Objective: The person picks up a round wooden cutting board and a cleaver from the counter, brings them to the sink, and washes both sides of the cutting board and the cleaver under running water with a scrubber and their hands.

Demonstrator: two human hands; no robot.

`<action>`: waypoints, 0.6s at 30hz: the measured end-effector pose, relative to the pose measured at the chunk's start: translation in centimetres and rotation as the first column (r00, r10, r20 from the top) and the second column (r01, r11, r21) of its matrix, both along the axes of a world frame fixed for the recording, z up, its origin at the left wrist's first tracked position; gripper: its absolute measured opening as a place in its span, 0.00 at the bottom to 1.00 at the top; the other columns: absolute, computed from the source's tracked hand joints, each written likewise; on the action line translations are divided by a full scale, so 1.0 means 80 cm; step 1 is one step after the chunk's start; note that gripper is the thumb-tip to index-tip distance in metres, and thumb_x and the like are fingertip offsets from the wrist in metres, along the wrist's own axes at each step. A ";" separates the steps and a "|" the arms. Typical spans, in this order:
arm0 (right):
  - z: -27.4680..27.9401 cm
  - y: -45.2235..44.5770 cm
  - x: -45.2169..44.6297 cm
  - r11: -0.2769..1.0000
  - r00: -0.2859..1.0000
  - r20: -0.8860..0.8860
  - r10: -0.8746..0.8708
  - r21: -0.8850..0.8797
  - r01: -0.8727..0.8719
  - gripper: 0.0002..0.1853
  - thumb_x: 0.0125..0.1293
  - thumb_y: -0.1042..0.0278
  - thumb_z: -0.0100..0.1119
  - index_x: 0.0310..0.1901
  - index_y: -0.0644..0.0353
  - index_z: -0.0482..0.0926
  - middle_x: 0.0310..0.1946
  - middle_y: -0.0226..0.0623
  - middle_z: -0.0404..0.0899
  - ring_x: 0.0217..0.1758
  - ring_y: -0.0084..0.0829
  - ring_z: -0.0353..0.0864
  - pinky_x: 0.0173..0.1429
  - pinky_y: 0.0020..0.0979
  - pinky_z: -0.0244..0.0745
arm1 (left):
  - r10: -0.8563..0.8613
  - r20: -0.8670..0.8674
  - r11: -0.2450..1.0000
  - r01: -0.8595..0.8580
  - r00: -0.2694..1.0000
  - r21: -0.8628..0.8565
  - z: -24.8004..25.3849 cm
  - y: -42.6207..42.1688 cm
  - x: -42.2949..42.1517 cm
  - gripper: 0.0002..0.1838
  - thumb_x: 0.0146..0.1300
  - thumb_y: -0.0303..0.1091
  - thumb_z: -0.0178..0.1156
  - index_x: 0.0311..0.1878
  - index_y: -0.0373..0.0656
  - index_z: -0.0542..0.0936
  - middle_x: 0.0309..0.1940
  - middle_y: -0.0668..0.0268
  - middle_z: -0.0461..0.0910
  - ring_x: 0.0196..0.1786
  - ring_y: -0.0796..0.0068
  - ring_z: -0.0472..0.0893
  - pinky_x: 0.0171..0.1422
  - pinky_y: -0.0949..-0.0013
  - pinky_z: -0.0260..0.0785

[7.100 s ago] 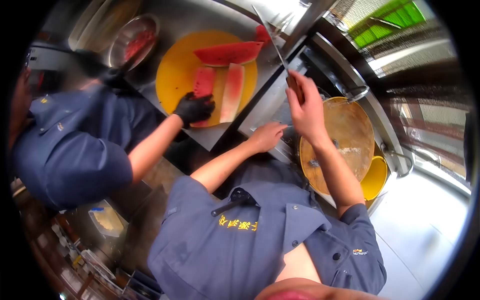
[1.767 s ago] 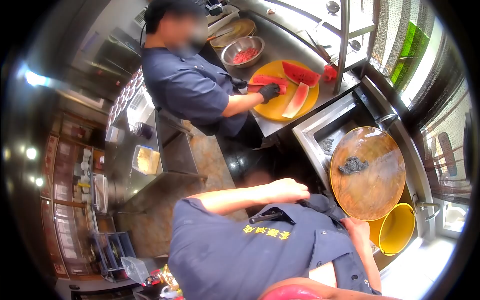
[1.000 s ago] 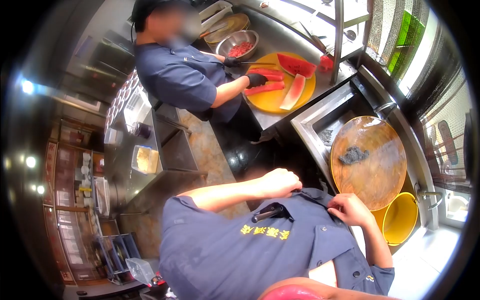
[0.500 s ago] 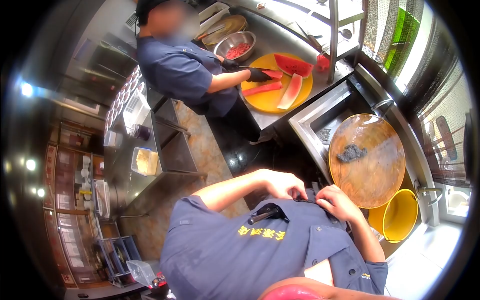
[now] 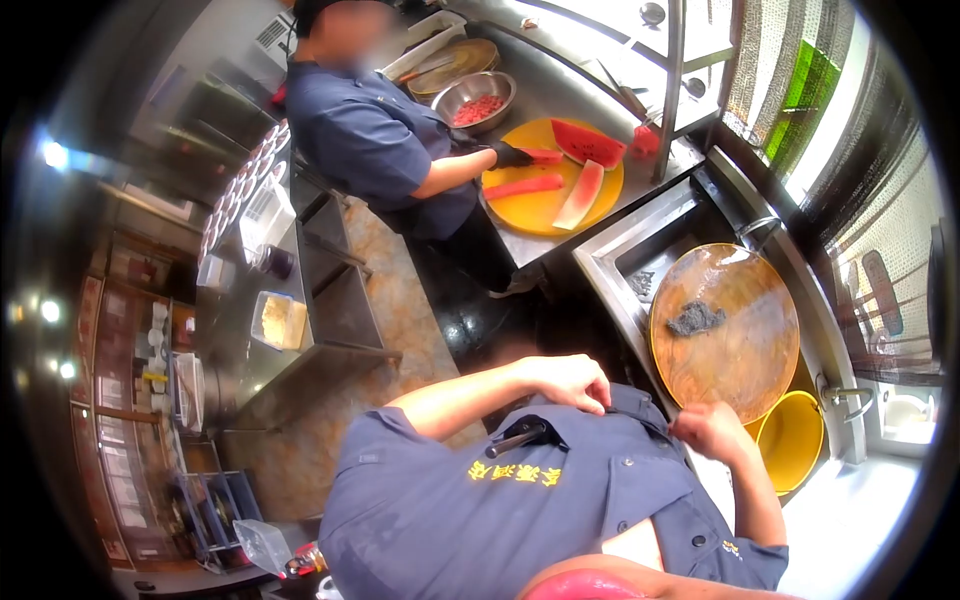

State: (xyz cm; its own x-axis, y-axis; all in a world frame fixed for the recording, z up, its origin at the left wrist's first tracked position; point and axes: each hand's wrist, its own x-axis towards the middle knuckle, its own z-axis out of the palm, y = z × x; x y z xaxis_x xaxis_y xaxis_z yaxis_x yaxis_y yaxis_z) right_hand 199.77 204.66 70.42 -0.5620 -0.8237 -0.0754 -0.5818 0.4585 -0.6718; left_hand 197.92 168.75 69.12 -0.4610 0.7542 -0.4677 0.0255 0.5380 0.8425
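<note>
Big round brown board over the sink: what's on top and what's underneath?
On the large, round, brown board sits a dark grey, crumpled clump. Part of the silver metal sink shows beside it, but whatever lies directly underneath is covered, so I can't tell.

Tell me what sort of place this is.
Likely a restaurant kitchen: cut watermelon lies on a yellow board, a bowl holds red pieces, and a round board rests at a sink.

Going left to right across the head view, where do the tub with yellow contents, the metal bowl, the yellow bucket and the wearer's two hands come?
Tub, metal bowl, left hand, right hand, yellow bucket.
</note>
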 end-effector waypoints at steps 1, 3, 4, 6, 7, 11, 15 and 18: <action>0.002 0.008 0.013 0.998 0.999 0.040 0.002 0.065 -0.004 0.06 0.64 0.66 0.73 0.35 0.52 0.83 0.30 0.35 0.82 0.36 0.48 0.86 0.39 0.45 0.82 | 0.006 -0.002 1.000 -0.006 1.000 0.000 0.001 -0.001 0.001 0.19 0.72 0.41 0.73 0.57 0.38 0.90 0.46 0.55 0.91 0.51 0.62 0.91 0.58 0.61 0.85; 0.012 0.018 0.040 0.967 0.997 0.073 0.033 0.248 -0.050 0.06 0.62 0.66 0.75 0.38 0.49 0.86 0.33 0.35 0.85 0.38 0.47 0.87 0.42 0.43 0.84 | 0.012 0.011 1.000 -0.012 1.000 -0.010 0.003 -0.002 0.000 0.17 0.70 0.39 0.74 0.56 0.38 0.90 0.43 0.55 0.91 0.49 0.61 0.91 0.57 0.60 0.84; 0.019 0.025 0.042 0.967 0.996 0.083 0.014 0.253 -0.035 0.06 0.62 0.66 0.75 0.38 0.49 0.86 0.33 0.35 0.85 0.38 0.47 0.87 0.42 0.43 0.84 | -0.006 0.021 1.000 0.006 1.000 -0.004 0.012 -0.006 -0.007 0.17 0.70 0.39 0.74 0.56 0.38 0.90 0.43 0.55 0.91 0.49 0.61 0.91 0.57 0.60 0.84; 0.033 0.050 0.019 0.930 0.975 0.223 0.015 0.355 -0.095 0.14 0.58 0.69 0.76 0.47 0.47 0.90 0.42 0.35 0.90 0.43 0.45 0.89 0.48 0.43 0.85 | -0.063 -0.238 0.997 0.070 0.969 0.023 0.044 -0.019 -0.038 0.16 0.65 0.35 0.75 0.54 0.39 0.90 0.45 0.56 0.91 0.49 0.59 0.91 0.55 0.59 0.84; 0.082 0.045 0.016 0.946 0.983 0.135 -0.127 0.316 0.078 0.18 0.58 0.70 0.77 0.52 0.47 0.89 0.46 0.36 0.90 0.47 0.45 0.90 0.51 0.44 0.85 | -0.006 -0.447 0.996 0.045 0.895 0.076 0.085 -0.012 -0.050 0.16 0.61 0.32 0.76 0.51 0.41 0.91 0.46 0.57 0.91 0.50 0.57 0.90 0.54 0.59 0.83; 0.162 0.046 -0.022 0.915 0.915 -0.135 -0.381 -0.199 0.352 0.19 0.59 0.68 0.76 0.53 0.47 0.88 0.48 0.37 0.89 0.49 0.45 0.89 0.53 0.44 0.83 | 0.350 -0.839 0.935 -0.097 0.417 0.342 0.218 -0.006 -0.103 0.15 0.61 0.31 0.74 0.52 0.42 0.90 0.48 0.58 0.89 0.53 0.59 0.88 0.57 0.59 0.81; 0.179 0.044 -0.018 0.841 0.880 -0.288 -0.378 -0.505 0.195 0.19 0.60 0.66 0.75 0.55 0.47 0.88 0.50 0.37 0.88 0.51 0.45 0.87 0.55 0.45 0.82 | 0.349 -0.925 0.881 0.282 0.153 0.379 0.295 -0.009 -0.118 0.16 0.62 0.30 0.71 0.54 0.41 0.88 0.52 0.58 0.87 0.56 0.60 0.85 0.61 0.59 0.78; 0.183 0.045 -0.009 0.796 0.849 -0.336 -0.408 -0.586 0.151 0.20 0.61 0.65 0.74 0.56 0.46 0.87 0.51 0.37 0.88 0.52 0.44 0.86 0.56 0.46 0.81 | 0.309 -0.948 0.827 0.469 0.080 0.309 0.321 -0.003 -0.116 0.17 0.63 0.30 0.69 0.56 0.41 0.87 0.54 0.57 0.86 0.58 0.61 0.84 0.64 0.59 0.76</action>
State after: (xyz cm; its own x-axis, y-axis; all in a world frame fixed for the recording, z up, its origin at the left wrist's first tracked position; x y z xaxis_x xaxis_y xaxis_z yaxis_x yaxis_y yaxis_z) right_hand 199.02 208.27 85.07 -0.6394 -0.4602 0.6159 -0.7652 0.3028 -0.5681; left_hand 188.65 168.52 94.81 -0.0948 0.7009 0.7070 0.9954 0.0580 0.0760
